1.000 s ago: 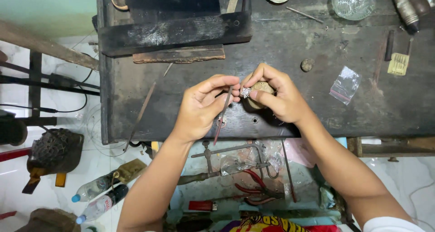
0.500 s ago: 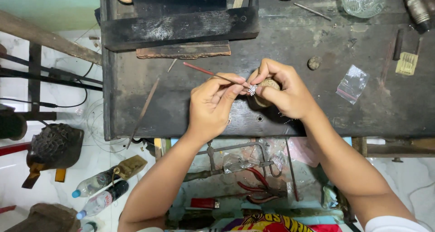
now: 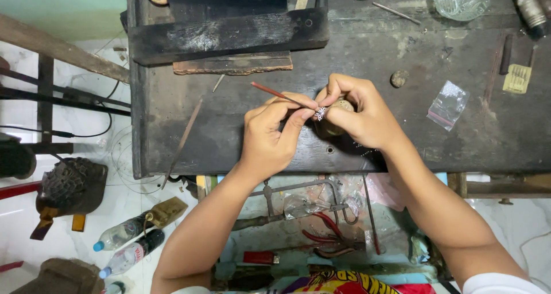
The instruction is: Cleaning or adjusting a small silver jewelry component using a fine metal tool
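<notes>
My left hand [image 3: 270,136] has its fingers pinched together on a thin reddish rod [image 3: 275,93], whose tip meets a small silver ornament [image 3: 319,113]. My right hand [image 3: 359,113] has its fingers clamped on that ornament, pressing it against a round wooden peg [image 3: 338,119] above the dark desk [image 3: 402,139]. A small clear plastic bag [image 3: 449,104] lies well apart to the right, and a little stone [image 3: 398,78] sits near my right knuckles.

left hand [image 3: 270,136]: pinches thin rod [image 3: 281,94] | right hand [image 3: 359,113]: holds silver ornament [image 3: 320,113]
</notes>
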